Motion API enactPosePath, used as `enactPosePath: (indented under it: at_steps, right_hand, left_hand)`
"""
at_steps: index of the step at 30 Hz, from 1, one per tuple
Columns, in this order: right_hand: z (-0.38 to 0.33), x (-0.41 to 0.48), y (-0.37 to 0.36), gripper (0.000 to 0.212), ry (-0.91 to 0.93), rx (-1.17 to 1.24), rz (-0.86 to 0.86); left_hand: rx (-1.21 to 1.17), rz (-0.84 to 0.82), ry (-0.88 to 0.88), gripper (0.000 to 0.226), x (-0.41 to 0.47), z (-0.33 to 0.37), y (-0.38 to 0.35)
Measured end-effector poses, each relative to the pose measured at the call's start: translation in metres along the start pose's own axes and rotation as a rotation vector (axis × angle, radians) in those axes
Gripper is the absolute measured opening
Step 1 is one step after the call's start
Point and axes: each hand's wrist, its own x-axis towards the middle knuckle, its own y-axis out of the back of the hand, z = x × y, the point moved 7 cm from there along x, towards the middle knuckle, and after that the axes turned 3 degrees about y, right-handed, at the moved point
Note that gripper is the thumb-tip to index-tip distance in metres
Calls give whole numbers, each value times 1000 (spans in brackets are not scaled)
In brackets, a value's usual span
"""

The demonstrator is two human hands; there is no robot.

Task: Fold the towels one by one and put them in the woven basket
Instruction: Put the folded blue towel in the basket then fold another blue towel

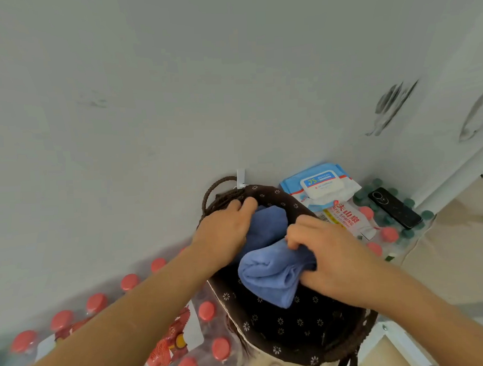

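Against the pale grey wall (177,89), shrink-wrapped packs of clear bottles with red caps (96,303) fill the lower left, and more red and dark green caps show at the right. Among them stands a dark brown woven basket (294,326), lined with brown cloth printed with small white flowers. Its rope handle (215,185) arches up at the far side, just beside a small white hook (240,177) on the wall.

Two bare forearms reach in from the bottom corners. The left hand (223,232) is at the far left rim of the woven basket, fingers curled close together over the edge, the thumb turned inward above a darker blue towel (269,223) that lies inside against the far wall. The right hand (327,256) has its fingers curled tight and pinches one end of a lighter blue folded towel (268,272). This thick roll sits in the mouth of the basket, its free end pointing down into it and its upper edge touching the darker towel.

Behind the basket, on the bottle tops, lies a blue and white pack of wet wipes (320,185), then a red and white bottle label (345,217). To the right a black phone (394,207) rests face down on the green caps.
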Motion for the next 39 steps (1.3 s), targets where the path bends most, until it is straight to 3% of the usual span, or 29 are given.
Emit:
enactPosePath:
  at_steps: [2, 6, 9, 11, 15, 20, 28, 31, 35, 39]
  right_hand:
    - [-11, 5, -10, 35, 114, -182, -3]
    - [-32, 16, -31, 38, 301, -450, -27]
    - [-40, 22, -52, 17, 418, -516, -80]
    - [-42, 24, -63, 14, 468, -574, -105]
    - [-31, 36, -77, 22, 486, -681, -148]
    - [-17, 46, -91, 28, 457, -699, -211]
    - [-28, 36, -94, 12, 585, -641, -58]
    - [-29, 37, -98, 16, 582, -654, -84]
    - [-23, 41, -102, 16, 534, -688, -151]
    - [-13, 40, -107, 25, 467, -647, -269]
  left_hand:
    - [177, 89, -111, 39, -1, 7, 3]
    - [358, 66, -229, 36, 3, 9, -1]
    - [415, -69, -252, 38, 7, 6, -6]
    - [423, -167, -195, 40, 13, 0, -12]
    - [332, -300, -178, 37, 19, 5, -16]
    - [271, -431, -98, 60, 19, 2, -22]
    - [98, -371, -52, 73, 20, -5, -18]
    - [-20, -327, -33, 58, 17, -4, -12]
    - [-83, -424, -47, 58, 0, -8, -11]
    - [-17, -392, -90, 53, -10, -6, -11]
